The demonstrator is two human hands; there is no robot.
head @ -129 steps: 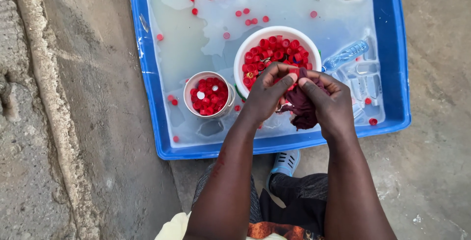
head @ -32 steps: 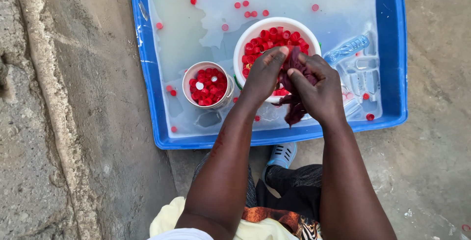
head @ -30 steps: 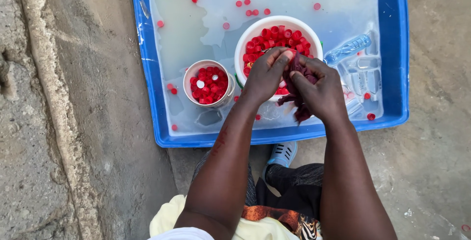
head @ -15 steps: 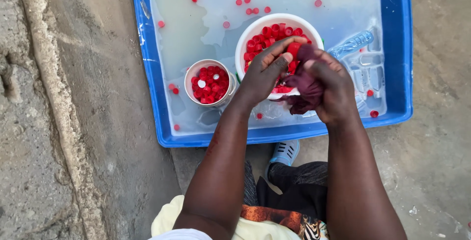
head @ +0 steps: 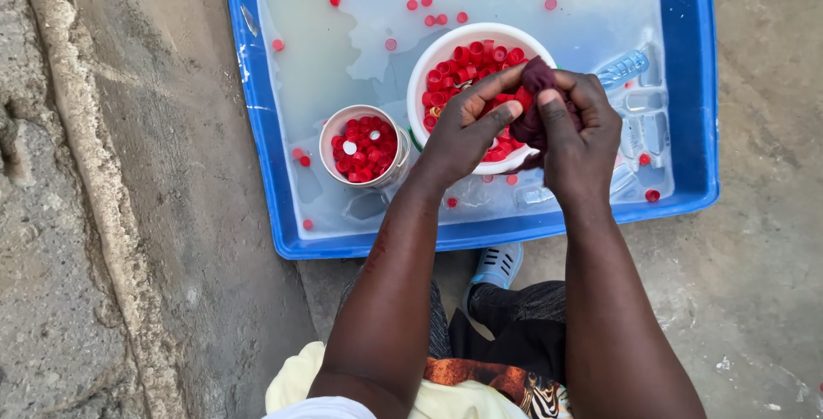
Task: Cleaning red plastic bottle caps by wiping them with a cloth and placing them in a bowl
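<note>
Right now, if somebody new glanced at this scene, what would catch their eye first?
Probably the bright red bottle caps heaped in the white bowl at the middle of the water-filled blue tray, with more in a smaller cup to its left and strays floating about. Next, just over the bowl, the left hand and right hand meet around a dark maroon cloth.

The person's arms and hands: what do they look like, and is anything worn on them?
Both forearms are bare from the bottom edge of the picture up to the fingers: no sleeves show. The left hand and right hand wear no gloves, and no rings, watch or bracelet can be seen. A faint reddish streak runs along the left forearm. The fingernails look short.
</note>
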